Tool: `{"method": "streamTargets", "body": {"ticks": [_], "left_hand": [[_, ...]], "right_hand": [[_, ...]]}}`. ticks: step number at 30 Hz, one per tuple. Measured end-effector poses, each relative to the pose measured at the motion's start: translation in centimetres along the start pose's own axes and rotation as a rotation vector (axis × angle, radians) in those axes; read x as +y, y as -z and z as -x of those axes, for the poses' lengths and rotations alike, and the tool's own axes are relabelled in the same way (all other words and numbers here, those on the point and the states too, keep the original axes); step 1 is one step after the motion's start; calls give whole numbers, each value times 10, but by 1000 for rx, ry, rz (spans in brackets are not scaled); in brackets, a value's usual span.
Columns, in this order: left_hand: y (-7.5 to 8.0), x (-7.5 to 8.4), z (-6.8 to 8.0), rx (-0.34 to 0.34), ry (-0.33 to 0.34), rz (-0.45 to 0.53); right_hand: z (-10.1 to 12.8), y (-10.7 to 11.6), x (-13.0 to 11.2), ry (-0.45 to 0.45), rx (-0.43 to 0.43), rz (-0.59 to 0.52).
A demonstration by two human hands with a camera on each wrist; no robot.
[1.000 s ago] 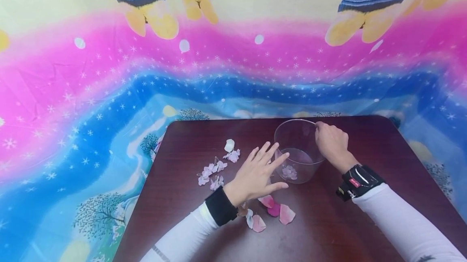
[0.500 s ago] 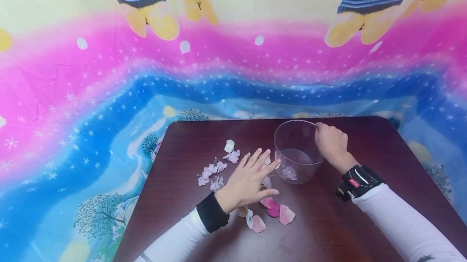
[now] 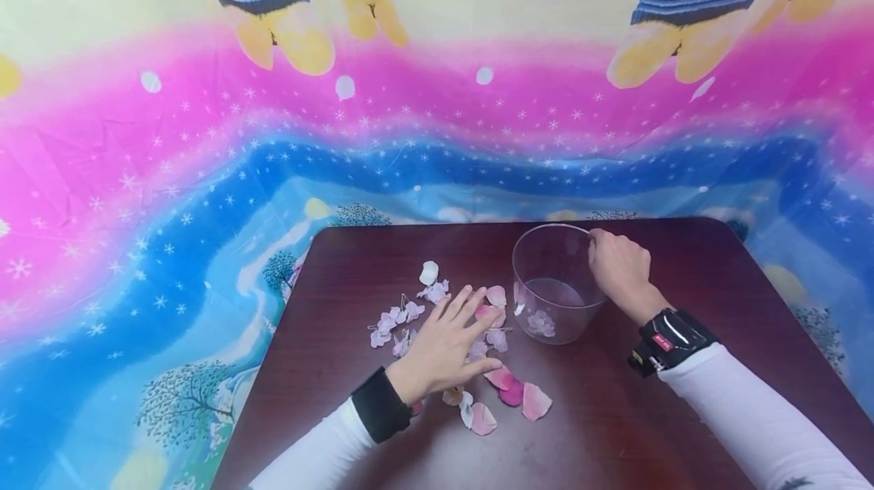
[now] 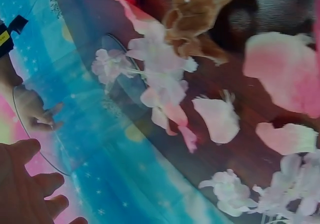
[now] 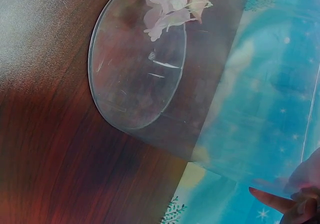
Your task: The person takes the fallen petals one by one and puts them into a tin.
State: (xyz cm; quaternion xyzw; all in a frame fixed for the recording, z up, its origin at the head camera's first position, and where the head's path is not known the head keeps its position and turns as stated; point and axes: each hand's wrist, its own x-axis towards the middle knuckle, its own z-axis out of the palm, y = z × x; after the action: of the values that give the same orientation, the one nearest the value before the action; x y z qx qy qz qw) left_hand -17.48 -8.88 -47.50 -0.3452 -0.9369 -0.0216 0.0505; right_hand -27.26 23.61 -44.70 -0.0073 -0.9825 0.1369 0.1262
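A clear round container (image 3: 556, 331) stands upright on the table, with pale flowers (image 3: 542, 323) showing through its lower wall. My right hand (image 3: 620, 266) grips its rim at the right side; in the right wrist view the fingers (image 5: 272, 200) are at the wall's upper edge. Left of the container, my left hand (image 3: 440, 350) hovers over scattered petals and flowers, fingers spread and nothing held. Beyond its fingertips lie pink petals (image 3: 496, 296). The left wrist view shows pink petals (image 4: 285, 71), pale blossoms (image 4: 160, 59) and a brown petal (image 4: 200, 16) from close by.
Pale lilac blossoms (image 3: 389, 319) and a white petal (image 3: 429, 272) lie on the left of the dark wooden table (image 3: 635, 429). Nearer the front are pink petals (image 3: 536, 401) and a white petal (image 3: 466, 410). A printed cloth (image 3: 437, 118) hangs behind the table.
My left hand has drawn back to the left, away from the container, uncovering pink petals and pale blossoms beside it. The right hand and container have stayed in place.
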Motion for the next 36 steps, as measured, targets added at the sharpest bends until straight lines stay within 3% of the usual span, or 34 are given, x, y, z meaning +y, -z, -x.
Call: {"method": "streamTargets", "body": {"ticks": [12, 21, 29, 36], "left_hand": [[-8, -21, 17, -15, 59, -1], [-13, -41, 29, 52, 116, 63], [-21, -58, 46, 2, 230, 99], [-25, -72, 61, 44, 285, 94]], "right_hand": [[0, 1, 1, 7, 9, -7], [0, 0, 1, 7, 7, -6], [0, 1, 0, 5, 3, -3], [0, 1, 0, 3, -1, -3]]}}
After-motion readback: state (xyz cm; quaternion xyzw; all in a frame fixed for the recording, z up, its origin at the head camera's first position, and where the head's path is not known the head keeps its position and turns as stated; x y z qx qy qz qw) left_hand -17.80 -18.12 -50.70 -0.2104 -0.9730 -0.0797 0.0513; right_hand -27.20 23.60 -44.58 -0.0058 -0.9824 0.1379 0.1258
